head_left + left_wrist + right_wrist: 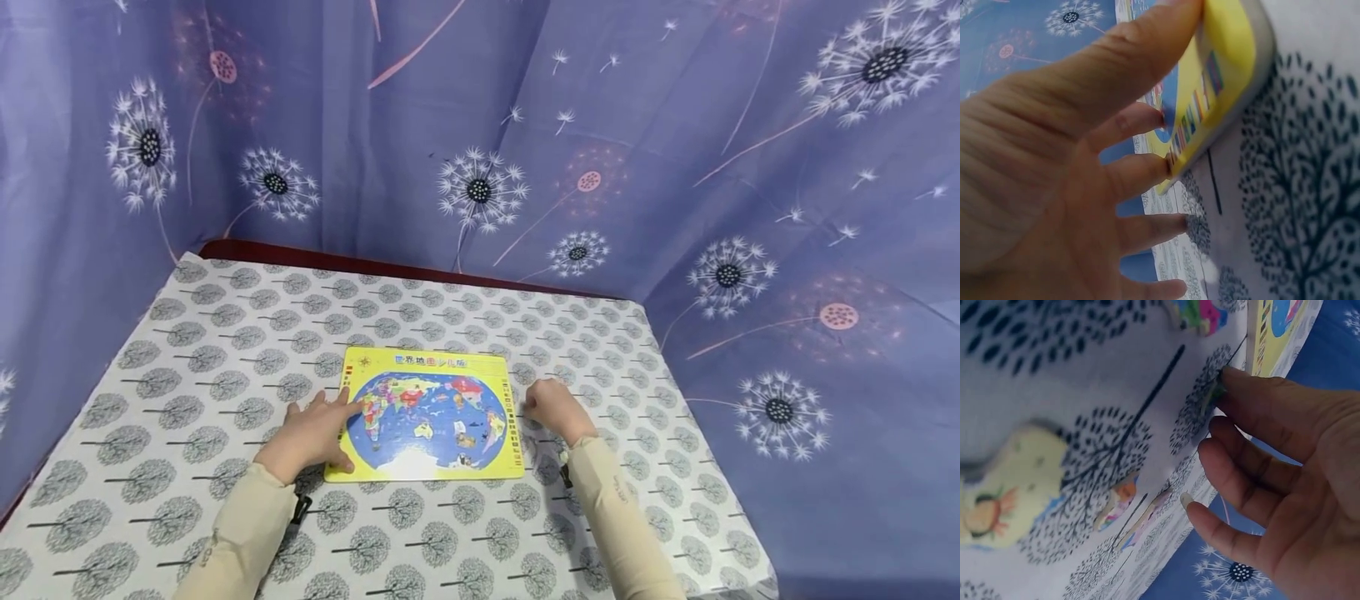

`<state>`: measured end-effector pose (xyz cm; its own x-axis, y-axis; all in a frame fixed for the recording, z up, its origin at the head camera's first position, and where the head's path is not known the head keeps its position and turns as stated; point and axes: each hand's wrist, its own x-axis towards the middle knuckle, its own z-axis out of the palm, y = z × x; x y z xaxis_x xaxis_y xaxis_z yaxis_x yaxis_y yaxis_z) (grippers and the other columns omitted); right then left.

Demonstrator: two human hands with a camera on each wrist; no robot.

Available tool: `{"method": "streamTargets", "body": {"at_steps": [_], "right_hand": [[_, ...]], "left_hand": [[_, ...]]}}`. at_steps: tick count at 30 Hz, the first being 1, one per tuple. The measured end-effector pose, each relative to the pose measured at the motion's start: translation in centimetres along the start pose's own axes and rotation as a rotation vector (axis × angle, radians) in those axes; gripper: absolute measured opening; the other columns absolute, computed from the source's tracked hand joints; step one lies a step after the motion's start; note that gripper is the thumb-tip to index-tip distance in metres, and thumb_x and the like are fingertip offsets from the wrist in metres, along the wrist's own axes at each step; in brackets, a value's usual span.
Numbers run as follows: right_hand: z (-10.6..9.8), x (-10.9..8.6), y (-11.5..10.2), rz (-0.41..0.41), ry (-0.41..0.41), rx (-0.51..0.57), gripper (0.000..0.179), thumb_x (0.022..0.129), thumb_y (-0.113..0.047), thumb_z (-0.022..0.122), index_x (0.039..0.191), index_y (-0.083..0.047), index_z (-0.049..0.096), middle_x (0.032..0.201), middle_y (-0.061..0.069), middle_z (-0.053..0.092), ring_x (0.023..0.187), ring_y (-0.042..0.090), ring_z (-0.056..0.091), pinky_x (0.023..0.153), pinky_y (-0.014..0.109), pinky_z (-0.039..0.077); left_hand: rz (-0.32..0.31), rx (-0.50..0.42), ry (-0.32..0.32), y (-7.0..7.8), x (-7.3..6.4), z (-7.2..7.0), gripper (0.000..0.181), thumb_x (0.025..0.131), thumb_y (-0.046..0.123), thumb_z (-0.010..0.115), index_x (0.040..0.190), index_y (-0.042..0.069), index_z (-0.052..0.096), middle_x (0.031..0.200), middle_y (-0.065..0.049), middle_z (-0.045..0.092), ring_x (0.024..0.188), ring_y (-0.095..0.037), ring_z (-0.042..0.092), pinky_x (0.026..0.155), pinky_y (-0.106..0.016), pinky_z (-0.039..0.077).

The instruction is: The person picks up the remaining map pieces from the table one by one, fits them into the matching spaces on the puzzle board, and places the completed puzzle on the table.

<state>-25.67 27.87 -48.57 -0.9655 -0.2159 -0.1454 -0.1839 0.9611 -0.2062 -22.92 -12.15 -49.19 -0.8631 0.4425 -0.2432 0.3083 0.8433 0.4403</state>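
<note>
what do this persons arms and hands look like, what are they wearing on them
The left hand and right hand are bare, without gloves. Both long sleeves are cream, with faint lettering too small to read. A small black fitting shows beside each wrist.

A yellow, round-cornered map board (483, 367) was laid flat on the bench (405, 552), its title in multicoloured Chinese characters turned to the far side. A blue oval world map was framed by the border, small flags were ranged down both sides, and the oval's near edge was washed out by glare. A small green piece (1211, 395), too blurred to be read, was held at the fingertips of the right grip (1272, 462). In the right wrist view, a pale yellow piece (1016, 484), a small orange-topped piece (1118, 501), a slim piece (1149, 516) and a green-and-pink piece (1202, 315) were seen loose.
</note>
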Motion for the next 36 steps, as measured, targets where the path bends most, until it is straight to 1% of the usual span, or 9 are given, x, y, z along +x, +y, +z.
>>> {"method": "streamTargets", "body": {"at_steps": [6,10,14,17,21,24,29,31,36], "right_hand": [[0.1,-0.2,-0.5,0.026,-0.001,-0.017,0.012,0.083,-0.005,0.08,0.074,-0.008,0.073,0.067,-0.001,0.065,0.057,0.011,0.056,0.058,0.025,0.053],[-0.1,-0.2,-0.4,0.024,-0.014,-0.047,0.016,0.083,-0.007,0.079,0.071,-0.01,0.07,0.066,-0.002,0.062,0.058,0.012,0.055,0.058,0.027,0.051],[-0.1,-0.6,-0.3,0.05,-0.044,-0.03,0.019,0.081,-0.007,0.08,0.068,-0.012,0.067,0.064,-0.004,0.059,0.057,0.014,0.053,0.057,0.028,0.05],[-0.1,-0.9,-0.3,0.06,-0.061,0.007,0.02,0.078,-0.004,0.081,0.065,-0.009,0.066,0.061,-0.003,0.059,0.054,0.013,0.05,0.054,0.027,0.048],[0.1,-0.7,-0.3,-0.003,-0.033,0.025,0.023,0.076,-0.001,0.08,0.062,-0.009,0.064,0.061,-0.002,0.058,0.054,0.011,0.047,0.053,0.026,0.047],[0.2,-0.3,-0.5,-0.045,-0.011,0.014,0.023,0.076,-0.004,0.082,0.063,-0.011,0.064,0.062,-0.003,0.059,0.055,0.011,0.048,0.055,0.027,0.048],[-0.2,0.0,-0.8,-0.034,-0.007,0.002,0.019,0.075,-0.007,0.084,0.068,-0.013,0.067,0.067,-0.005,0.062,0.057,0.01,0.053,0.056,0.025,0.051],[-0.5,0.1,-1.1,-0.051,0.011,0.017,0.017,0.075,-0.007,0.085,0.07,-0.012,0.07,0.07,-0.004,0.064,0.058,0.011,0.056,0.057,0.026,0.053],[-0.9,0.9,-2.3,-0.153,0.066,-0.007,0.013,0.076,-0.009,0.086,0.078,-0.008,0.073,0.077,-0.001,0.066,0.064,0.012,0.058,0.062,0.028,0.055]], "left_hand": [[0.016,0.001,0.006,-0.1,0.1,0.1,0.1,0.061,0.03,0.096,0.147,0.006,0.052,0.158,-0.031,0.028,0.14,-0.063,0.021,0.101,-0.088,0.009],[0.008,-0.003,0.012,-0.1,0.2,0.0,0.098,0.062,0.029,0.095,0.147,0.007,0.052,0.159,-0.029,0.027,0.141,-0.061,0.02,0.103,-0.086,0.007],[0.011,-0.016,0.008,0.0,0.1,0.3,0.097,0.063,0.031,0.095,0.147,0.008,0.053,0.159,-0.028,0.027,0.142,-0.06,0.02,0.104,-0.085,0.008],[0.016,-0.026,0.012,0.1,-0.1,0.3,0.097,0.062,0.031,0.095,0.146,0.008,0.054,0.159,-0.029,0.027,0.142,-0.06,0.02,0.103,-0.086,0.009],[0.005,-0.03,0.028,-0.1,-0.3,0.1,0.097,0.062,0.03,0.095,0.147,0.008,0.053,0.159,-0.029,0.027,0.142,-0.06,0.019,0.104,-0.085,0.008],[-0.004,-0.025,0.034,-0.3,-0.3,-0.1,0.097,0.063,0.03,0.095,0.148,0.009,0.053,0.159,-0.028,0.027,0.142,-0.06,0.019,0.104,-0.085,0.008],[0.009,-0.03,0.03,-0.3,-0.2,0.0,0.097,0.062,0.032,0.095,0.147,0.009,0.054,0.159,-0.028,0.028,0.143,-0.059,0.019,0.105,-0.085,0.009],[0.009,-0.037,0.031,-0.3,-0.2,0.1,0.097,0.061,0.032,0.095,0.146,0.009,0.054,0.158,-0.029,0.028,0.143,-0.059,0.019,0.105,-0.085,0.008],[-0.006,-0.028,0.032,-0.3,-0.4,0.4,0.097,0.063,0.032,0.095,0.147,0.01,0.053,0.159,-0.027,0.029,0.144,-0.057,0.019,0.106,-0.084,0.007]]}}
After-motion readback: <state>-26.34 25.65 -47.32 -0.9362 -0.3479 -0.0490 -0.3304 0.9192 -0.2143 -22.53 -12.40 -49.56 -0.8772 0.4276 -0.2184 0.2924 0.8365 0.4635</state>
